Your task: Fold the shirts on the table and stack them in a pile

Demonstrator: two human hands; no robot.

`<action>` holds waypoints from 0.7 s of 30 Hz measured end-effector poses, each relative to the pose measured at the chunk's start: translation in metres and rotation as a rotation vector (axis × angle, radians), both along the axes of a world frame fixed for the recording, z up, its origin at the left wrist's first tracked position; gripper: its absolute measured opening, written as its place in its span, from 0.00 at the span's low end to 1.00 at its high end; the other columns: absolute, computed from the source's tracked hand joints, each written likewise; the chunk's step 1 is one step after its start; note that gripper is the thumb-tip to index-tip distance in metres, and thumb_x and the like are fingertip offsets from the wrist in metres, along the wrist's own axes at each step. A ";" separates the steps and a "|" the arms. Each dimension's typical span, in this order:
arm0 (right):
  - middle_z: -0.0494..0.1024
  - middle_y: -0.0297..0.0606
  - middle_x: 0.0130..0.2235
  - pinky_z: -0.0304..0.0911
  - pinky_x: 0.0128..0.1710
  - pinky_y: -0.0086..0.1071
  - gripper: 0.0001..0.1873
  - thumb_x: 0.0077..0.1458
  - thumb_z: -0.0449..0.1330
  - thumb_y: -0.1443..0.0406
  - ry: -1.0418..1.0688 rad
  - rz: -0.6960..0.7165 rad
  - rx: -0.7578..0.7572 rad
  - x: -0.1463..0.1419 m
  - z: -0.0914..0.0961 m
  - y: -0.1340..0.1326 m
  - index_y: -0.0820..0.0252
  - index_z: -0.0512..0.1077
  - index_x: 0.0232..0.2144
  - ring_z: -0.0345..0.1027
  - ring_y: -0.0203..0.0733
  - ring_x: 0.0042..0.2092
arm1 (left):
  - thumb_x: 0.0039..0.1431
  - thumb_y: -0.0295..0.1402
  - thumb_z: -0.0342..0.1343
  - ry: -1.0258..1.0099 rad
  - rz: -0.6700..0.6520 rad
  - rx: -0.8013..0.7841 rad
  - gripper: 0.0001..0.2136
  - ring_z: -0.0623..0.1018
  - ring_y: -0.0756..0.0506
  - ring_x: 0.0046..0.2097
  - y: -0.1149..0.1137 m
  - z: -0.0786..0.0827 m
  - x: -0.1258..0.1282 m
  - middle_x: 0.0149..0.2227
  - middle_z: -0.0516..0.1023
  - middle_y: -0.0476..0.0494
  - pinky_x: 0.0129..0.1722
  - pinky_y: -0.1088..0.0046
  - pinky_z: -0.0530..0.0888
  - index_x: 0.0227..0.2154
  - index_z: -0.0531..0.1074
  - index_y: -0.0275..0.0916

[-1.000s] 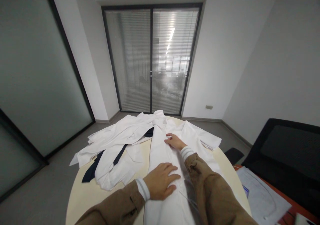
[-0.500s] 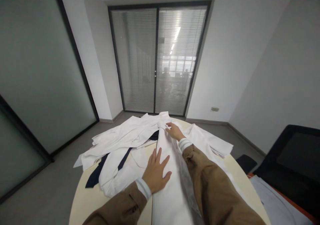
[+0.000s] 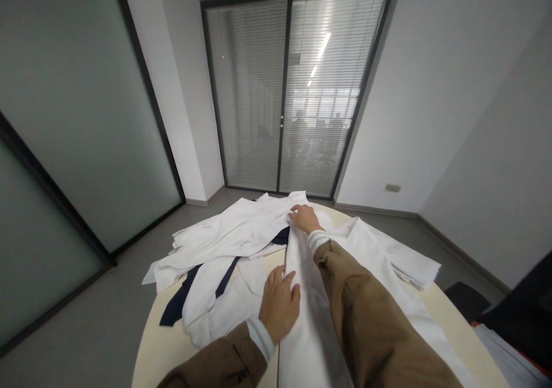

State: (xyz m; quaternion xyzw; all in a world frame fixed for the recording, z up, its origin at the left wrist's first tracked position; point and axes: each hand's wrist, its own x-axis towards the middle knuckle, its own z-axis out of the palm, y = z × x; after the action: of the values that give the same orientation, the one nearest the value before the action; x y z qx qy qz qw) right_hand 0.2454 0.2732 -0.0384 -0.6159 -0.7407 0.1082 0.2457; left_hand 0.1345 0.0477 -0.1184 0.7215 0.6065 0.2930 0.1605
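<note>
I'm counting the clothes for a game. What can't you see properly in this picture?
Head view:
The long white garment: the bottom edge cuts off its near end, and the brown right sleeve covers part of it.
The pile of white clothes: the layers hide each other, so the number can't be told.
The navy strip: its far end disappears under the white clothes.
The shapes behind the door blinds: too blurred to tell.

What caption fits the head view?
Left hand, right hand touch a long white garment on a round table.

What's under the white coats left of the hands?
A dark navy strip shows under the white coats; the rest of it and the tabletop there are hidden.
</note>
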 end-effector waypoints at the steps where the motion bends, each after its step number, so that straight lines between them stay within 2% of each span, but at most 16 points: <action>1: 0.77 0.51 0.47 0.57 0.54 0.41 0.14 0.56 0.61 0.61 0.012 -0.024 -0.001 0.000 0.000 0.001 0.62 0.77 0.43 0.67 0.54 0.53 | 0.65 0.33 0.45 -0.009 0.002 0.002 0.20 0.64 0.37 0.63 0.001 0.000 0.000 0.60 0.67 0.33 0.64 0.55 0.61 0.57 0.70 0.36; 4: 0.79 0.50 0.41 0.61 0.48 0.38 0.12 0.59 0.57 0.61 0.077 -0.099 0.002 0.005 0.000 0.007 0.61 0.76 0.40 0.71 0.52 0.47 | 0.64 0.31 0.45 -0.015 0.004 0.006 0.21 0.66 0.38 0.61 0.001 0.002 0.000 0.58 0.68 0.33 0.63 0.57 0.63 0.58 0.69 0.36; 9: 0.79 0.49 0.42 0.64 0.44 0.36 0.19 0.66 0.45 0.61 0.215 -0.182 0.031 0.021 -0.003 0.021 0.64 0.69 0.50 0.73 0.47 0.43 | 0.61 0.28 0.46 0.002 0.005 0.023 0.22 0.66 0.39 0.61 0.000 0.003 0.001 0.57 0.68 0.33 0.63 0.61 0.63 0.57 0.69 0.33; 14: 0.80 0.43 0.44 0.68 0.43 0.32 0.22 0.64 0.49 0.63 0.260 -0.008 -0.002 0.035 -0.015 0.022 0.60 0.62 0.59 0.75 0.40 0.41 | 0.60 0.27 0.46 -0.008 0.036 0.036 0.22 0.65 0.39 0.62 0.000 -0.001 0.001 0.58 0.68 0.33 0.64 0.61 0.61 0.57 0.68 0.32; 18: 0.80 0.42 0.46 0.69 0.46 0.33 0.20 0.58 0.57 0.66 0.213 0.182 -0.055 0.048 -0.021 0.010 0.59 0.70 0.54 0.75 0.41 0.43 | 0.61 0.29 0.48 0.004 0.024 0.042 0.23 0.59 0.36 0.66 0.003 -0.008 0.000 0.63 0.65 0.34 0.67 0.54 0.57 0.59 0.68 0.32; 21: 0.77 0.43 0.53 0.65 0.53 0.34 0.21 0.55 0.61 0.70 0.162 0.244 -0.045 0.061 -0.021 -0.003 0.58 0.73 0.51 0.72 0.43 0.50 | 0.61 0.30 0.47 -0.023 0.015 0.030 0.23 0.62 0.36 0.65 0.005 -0.011 -0.001 0.61 0.67 0.33 0.66 0.55 0.59 0.59 0.67 0.32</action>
State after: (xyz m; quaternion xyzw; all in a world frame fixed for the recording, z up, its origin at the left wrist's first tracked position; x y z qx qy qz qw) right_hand 0.3063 0.2698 -0.0594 -0.5158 -0.7852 0.2033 0.2758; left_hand 0.1333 0.0532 -0.1294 0.7157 0.6058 0.3114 0.1544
